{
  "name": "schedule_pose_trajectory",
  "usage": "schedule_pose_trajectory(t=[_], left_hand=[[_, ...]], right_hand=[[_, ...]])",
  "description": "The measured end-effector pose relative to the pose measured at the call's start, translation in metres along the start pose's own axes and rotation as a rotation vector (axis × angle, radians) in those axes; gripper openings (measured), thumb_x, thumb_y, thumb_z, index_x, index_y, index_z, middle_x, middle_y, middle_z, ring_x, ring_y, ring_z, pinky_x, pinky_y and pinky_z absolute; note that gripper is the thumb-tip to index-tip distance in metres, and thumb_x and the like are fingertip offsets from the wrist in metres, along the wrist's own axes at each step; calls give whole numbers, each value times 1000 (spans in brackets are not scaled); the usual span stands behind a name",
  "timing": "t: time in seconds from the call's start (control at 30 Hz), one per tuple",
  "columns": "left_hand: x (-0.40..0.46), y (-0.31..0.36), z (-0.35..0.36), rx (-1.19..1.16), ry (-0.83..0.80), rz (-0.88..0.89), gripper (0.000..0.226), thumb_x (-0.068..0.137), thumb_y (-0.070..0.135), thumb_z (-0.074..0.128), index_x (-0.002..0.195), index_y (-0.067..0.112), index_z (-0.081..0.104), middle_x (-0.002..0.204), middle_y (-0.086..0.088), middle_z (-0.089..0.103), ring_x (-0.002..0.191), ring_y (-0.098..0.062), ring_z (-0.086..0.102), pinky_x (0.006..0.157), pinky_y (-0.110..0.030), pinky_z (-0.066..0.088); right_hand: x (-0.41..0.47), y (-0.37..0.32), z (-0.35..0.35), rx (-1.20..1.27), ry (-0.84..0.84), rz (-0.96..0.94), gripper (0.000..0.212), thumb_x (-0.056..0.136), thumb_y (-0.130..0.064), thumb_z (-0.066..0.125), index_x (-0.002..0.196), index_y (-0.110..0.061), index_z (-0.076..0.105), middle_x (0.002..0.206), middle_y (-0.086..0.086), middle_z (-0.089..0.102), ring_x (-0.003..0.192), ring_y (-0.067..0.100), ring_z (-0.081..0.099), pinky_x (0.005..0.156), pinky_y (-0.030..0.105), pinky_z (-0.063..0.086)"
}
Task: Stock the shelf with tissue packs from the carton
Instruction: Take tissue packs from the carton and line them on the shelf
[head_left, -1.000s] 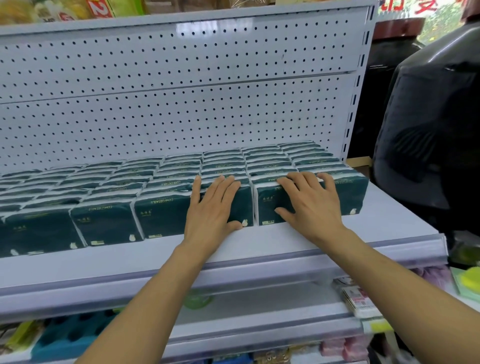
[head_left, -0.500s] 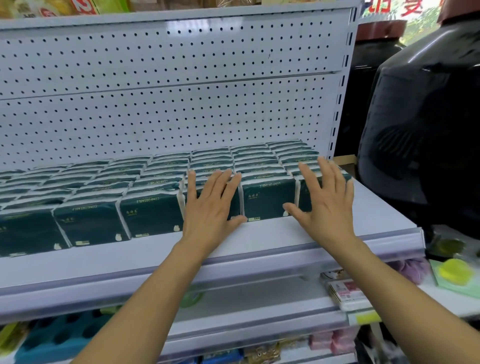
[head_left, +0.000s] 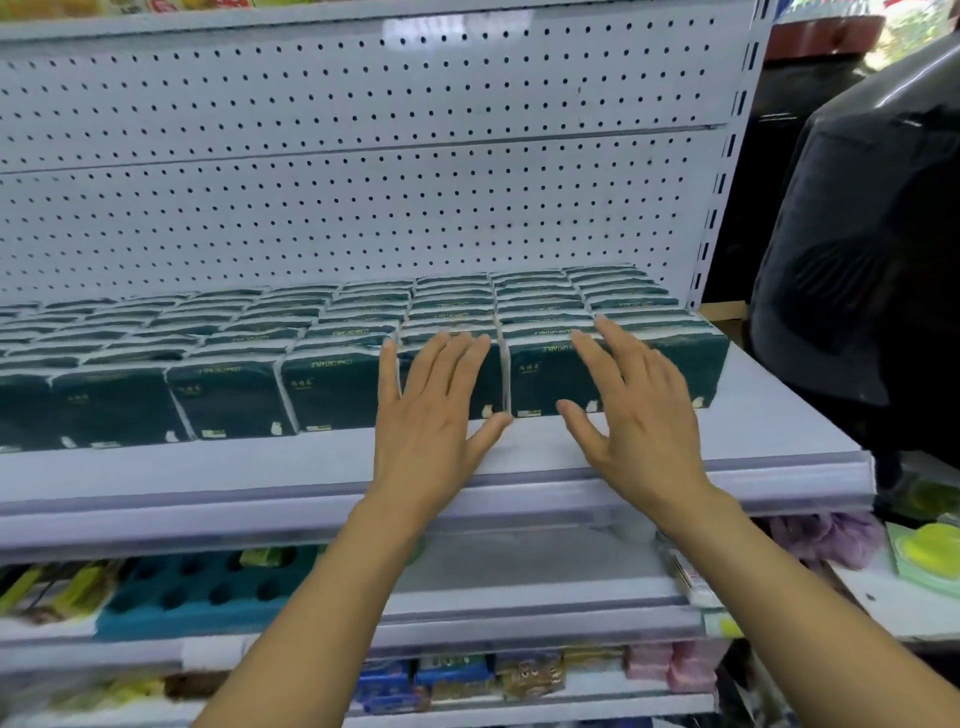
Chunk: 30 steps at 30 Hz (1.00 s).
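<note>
Dark green tissue packs (head_left: 337, 387) fill the white shelf (head_left: 260, 467) in several rows running back to the pegboard. My left hand (head_left: 434, 415) lies flat with straight fingers against the front face of a pack right of centre. My right hand (head_left: 631, 410) is spread flat in front of the packs at the right end of the front row (head_left: 704, 358); whether it touches them I cannot tell. Neither hand holds a pack. The carton is out of sight.
A white pegboard back panel (head_left: 363, 208) rises behind the packs. A bare strip of shelf runs along the front edge. Lower shelves (head_left: 519, 618) carry a blue tray (head_left: 197, 597) and small packaged goods. A large dark object (head_left: 872, 234) stands close on the right.
My right hand slid right along the front row and back toward the left, fingers now lifted and spread. My left hand stayed flat on the same pack. The view shifted slightly.
</note>
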<state>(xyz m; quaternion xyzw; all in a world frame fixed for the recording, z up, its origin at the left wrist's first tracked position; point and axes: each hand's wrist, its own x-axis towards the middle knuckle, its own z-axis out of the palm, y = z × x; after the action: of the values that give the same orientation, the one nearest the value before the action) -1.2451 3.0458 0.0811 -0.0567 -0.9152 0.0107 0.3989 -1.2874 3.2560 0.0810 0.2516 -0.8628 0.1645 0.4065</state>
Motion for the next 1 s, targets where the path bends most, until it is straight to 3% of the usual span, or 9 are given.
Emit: schedule_pose_trajectory(t=[0.2, 0.4, 0.67, 0.77, 0.83, 1.0], left_hand=[[-77, -39, -50, -59, 18, -185, 61, 93, 53, 48, 143, 17, 46, 132, -2, 58, 120, -24, 54, 107, -47, 39], [-169, -111, -110, 41, 6, -342, 56, 94, 51, 50, 141, 18, 48, 128, -1, 61, 113, -23, 56, 90, -38, 45], [-307, -256, -190, 228, -306, -567, 75, 93, 62, 43, 152, 18, 33, 142, -4, 53, 127, -28, 52, 102, -51, 45], [-357, -308, -217, 269, -364, -621, 76, 92, 64, 37, 152, 18, 34, 141, -4, 55, 126, -29, 53, 105, -50, 43], [-386, -339, -234, 295, -399, -675, 76, 91, 63, 35, 152, 18, 35, 140, -6, 56, 128, -30, 53, 108, -52, 38], [-464, -410, -267, 322, -509, -861, 81, 95, 60, 45, 159, 22, 12, 149, -6, 46, 144, -26, 33, 120, -48, 19]], right_hand=[[-15, -84, 6, 166, -32, -134, 54, 94, -39, 51, 141, -14, 47, 139, 7, 54, 123, 24, 52, 94, 40, 45], [-31, -202, 33, 329, -64, -338, 49, 93, -32, 52, 137, -12, 50, 133, 9, 56, 119, 27, 53, 93, 41, 43], [-51, -405, 84, 403, -268, -447, 52, 95, -44, 43, 137, -14, 52, 138, 9, 53, 125, 34, 50, 101, 48, 40], [-65, -477, 105, 414, -336, -467, 54, 93, -44, 47, 139, -16, 50, 138, 7, 54, 125, 31, 51, 103, 49, 39], [-73, -521, 118, 421, -380, -489, 54, 93, -45, 44, 139, -17, 48, 135, 6, 56, 123, 30, 53, 104, 48, 38], [-92, -615, 151, 453, -515, -546, 56, 95, -47, 34, 139, -16, 48, 124, 5, 62, 117, 28, 54, 101, 46, 38]])
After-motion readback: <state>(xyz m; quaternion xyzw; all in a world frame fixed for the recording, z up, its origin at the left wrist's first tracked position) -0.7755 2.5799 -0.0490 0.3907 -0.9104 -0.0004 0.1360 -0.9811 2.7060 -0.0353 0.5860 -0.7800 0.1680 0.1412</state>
